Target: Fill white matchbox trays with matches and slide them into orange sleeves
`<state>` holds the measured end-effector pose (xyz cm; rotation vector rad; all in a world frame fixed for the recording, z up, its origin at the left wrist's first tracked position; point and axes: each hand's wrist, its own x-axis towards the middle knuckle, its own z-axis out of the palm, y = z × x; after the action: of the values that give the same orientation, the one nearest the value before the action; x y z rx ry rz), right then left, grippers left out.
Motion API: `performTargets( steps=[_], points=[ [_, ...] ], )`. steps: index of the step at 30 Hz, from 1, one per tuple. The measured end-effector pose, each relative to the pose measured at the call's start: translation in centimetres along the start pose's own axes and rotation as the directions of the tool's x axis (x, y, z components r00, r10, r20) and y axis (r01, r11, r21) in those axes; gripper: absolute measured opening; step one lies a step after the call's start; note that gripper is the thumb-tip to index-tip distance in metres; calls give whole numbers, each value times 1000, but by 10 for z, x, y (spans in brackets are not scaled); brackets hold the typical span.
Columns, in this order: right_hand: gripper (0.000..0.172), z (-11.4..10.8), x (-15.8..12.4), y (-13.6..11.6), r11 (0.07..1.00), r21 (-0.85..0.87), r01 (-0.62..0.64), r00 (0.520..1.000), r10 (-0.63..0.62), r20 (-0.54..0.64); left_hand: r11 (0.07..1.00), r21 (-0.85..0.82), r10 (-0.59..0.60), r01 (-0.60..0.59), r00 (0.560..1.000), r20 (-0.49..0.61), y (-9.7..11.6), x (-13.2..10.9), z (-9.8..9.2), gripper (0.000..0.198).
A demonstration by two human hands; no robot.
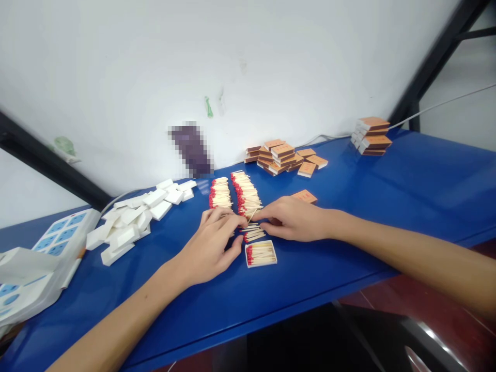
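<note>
Two long rows of red-tipped matches lie in front of me, a left row (220, 192) and a right row (245, 191). My left hand (217, 240) rests at their near end, its thumb apart from the bent index finger. From the right, my right hand (290, 219) reaches in with index finger and thumb apart. A single tilted match (251, 215) lies between the two index fingertips; no firm grip on it shows. Just below, a small group of matches (254, 233) sits between my hands. Nearest me is a white matchbox tray (261, 265) filled with matches.
White empty-looking trays (132, 222) are heaped on the left, beside a white-and-blue power strip (58, 237). Orange matchboxes (282, 152) are piled by the wall, with one matchbox (305, 196) behind my right hand and a stack (372, 137) far right. The table (217, 310) is blue.
</note>
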<state>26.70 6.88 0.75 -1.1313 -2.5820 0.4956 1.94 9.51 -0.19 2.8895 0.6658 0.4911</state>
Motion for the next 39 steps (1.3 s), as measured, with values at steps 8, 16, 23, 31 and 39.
performTargets(
  steps=[8,16,23,31,39],
  points=[
    [24,0,0,0,1000,-17,3,1000,-3,5,999,-42,26,-28,998,-53,1,0,0,18],
    [24,0,0,0,1000,-4,11,1000,-11,8,998,-40,41,-43,998,-54,2,-1,-1,17],
    [27,0,-1,1,998,52,41,999,-42,18,998,-25,59,-61,997,-52,-1,-1,1,16],
    [32,-2,-2,-3,999,8,49,998,-49,44,997,-24,77,-79,996,-54,-3,0,1,16],
    [39,1,-3,0,998,-55,26,999,-24,28,996,-19,86,-88,994,-60,-3,-1,2,16]
  ],
)
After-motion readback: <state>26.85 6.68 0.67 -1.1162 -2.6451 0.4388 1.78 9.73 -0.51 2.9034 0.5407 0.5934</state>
